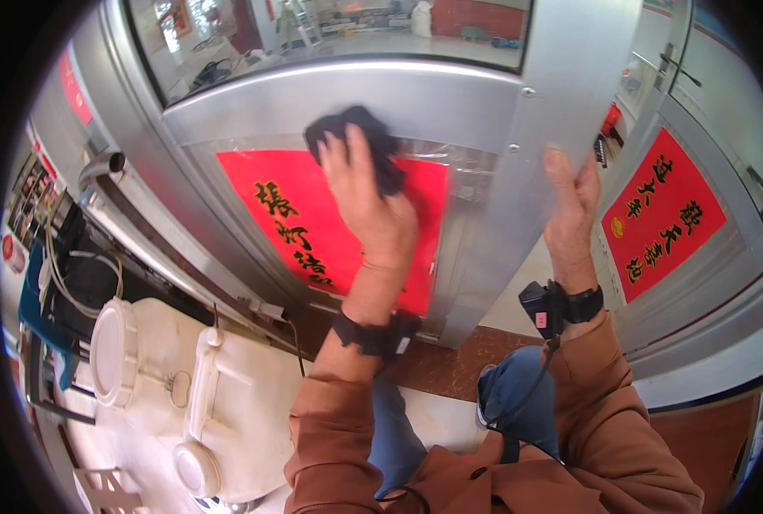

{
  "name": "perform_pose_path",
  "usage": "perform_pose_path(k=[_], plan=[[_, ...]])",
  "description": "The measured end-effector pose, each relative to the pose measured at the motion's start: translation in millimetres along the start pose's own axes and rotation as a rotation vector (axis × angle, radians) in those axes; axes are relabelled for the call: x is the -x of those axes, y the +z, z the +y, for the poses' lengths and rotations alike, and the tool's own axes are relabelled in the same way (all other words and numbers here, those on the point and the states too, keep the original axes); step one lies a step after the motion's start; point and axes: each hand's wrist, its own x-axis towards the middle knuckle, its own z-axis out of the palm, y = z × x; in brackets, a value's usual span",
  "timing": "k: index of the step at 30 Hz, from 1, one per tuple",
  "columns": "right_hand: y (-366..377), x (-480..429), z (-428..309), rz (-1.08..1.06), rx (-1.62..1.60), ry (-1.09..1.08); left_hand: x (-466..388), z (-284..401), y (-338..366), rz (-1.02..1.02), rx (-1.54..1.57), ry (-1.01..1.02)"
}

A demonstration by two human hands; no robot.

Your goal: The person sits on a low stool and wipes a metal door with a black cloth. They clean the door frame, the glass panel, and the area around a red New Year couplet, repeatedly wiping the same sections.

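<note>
With fingers spread over it, my left hand [372, 205] presses a black cloth [356, 138] against the metal door [356, 96]. The cloth overlaps the upper edge of a red paper sign [330, 212], which bears black and gold writing and is held by clear tape. My right hand [571, 199] grips the door's right edge, its thumb on the near face and its fingers wrapped around the side. A glass pane [356, 32] fills the upper part of the door.
Large white plastic jugs [253, 392] stand on the floor at the left, beside a metal pipe [157, 231]. Another red sign [664, 218] hangs on the door leaf at the right. A white slatted stool [105, 491] is at the lower left. Through the glass, a stepladder [301, 22] shows.
</note>
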Motion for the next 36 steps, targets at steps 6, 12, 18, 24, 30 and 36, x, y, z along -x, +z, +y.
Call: perform_pose_path(k=[6, 12, 18, 24, 30, 36], plan=[[5.0, -1.4, -6.4, -0.020, -0.036, -0.008, 38.1, 67.6, 12.2, -0.302, 0.139, 0.293], [2.5, -2.2, -9.8, -0.055, -0.125, 0.084, 11.0, 74.2, 9.4, -0.145, 0.217, 0.335], [-4.4, -1.9, -9.3, -0.143, -0.216, 0.076, -58.2, 109.4, 19.2, 0.038, 0.365, 0.559], [-7.3, 9.4, -20.0, -0.048, -0.422, 0.304, -65.5, 126.9, 35.6, -0.163, 0.143, 0.626], [-17.6, 5.5, -14.5, -0.122, -0.499, 0.338, 16.1, 91.6, 11.3, -0.497, -0.014, 0.595], [-25.5, 2.1, -10.5, -0.224, -0.581, 0.375, 37.5, 76.1, -2.9, -0.572, -0.089, 0.675]])
